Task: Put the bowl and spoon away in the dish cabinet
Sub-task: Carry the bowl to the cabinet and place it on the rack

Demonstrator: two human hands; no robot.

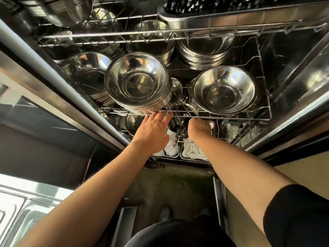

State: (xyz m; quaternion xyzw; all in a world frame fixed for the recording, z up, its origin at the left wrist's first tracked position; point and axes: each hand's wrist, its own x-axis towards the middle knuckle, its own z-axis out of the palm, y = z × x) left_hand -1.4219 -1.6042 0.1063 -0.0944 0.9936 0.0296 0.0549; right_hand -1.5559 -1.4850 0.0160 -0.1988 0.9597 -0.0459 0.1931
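A stack of steel bowls (pixel 138 81) sits tilted on the wire rack (pixel 249 118) of the open dish cabinet. My left hand (pixel 153 129) reaches up to the rack's front rail just below that stack, fingers spread, fingertips at the rail and the stack's lower edge, holding nothing. My right hand (pixel 198 128) is curled just under the same rail, over the lower shelf. Its fingers are hidden, so I cannot tell whether it holds a spoon. Dark utensil handles (pixel 178 135) stick up between my two hands.
A second steel bowl stack (pixel 224 90) stands right of the first, with more stacks behind (pixel 204 54) and at the left (pixel 85 73). An upper wire shelf (pixel 124 34) carries steel containers. White cloths (pixel 192 152) lie in trays on the lower shelf. The cabinet's door frames flank both sides.
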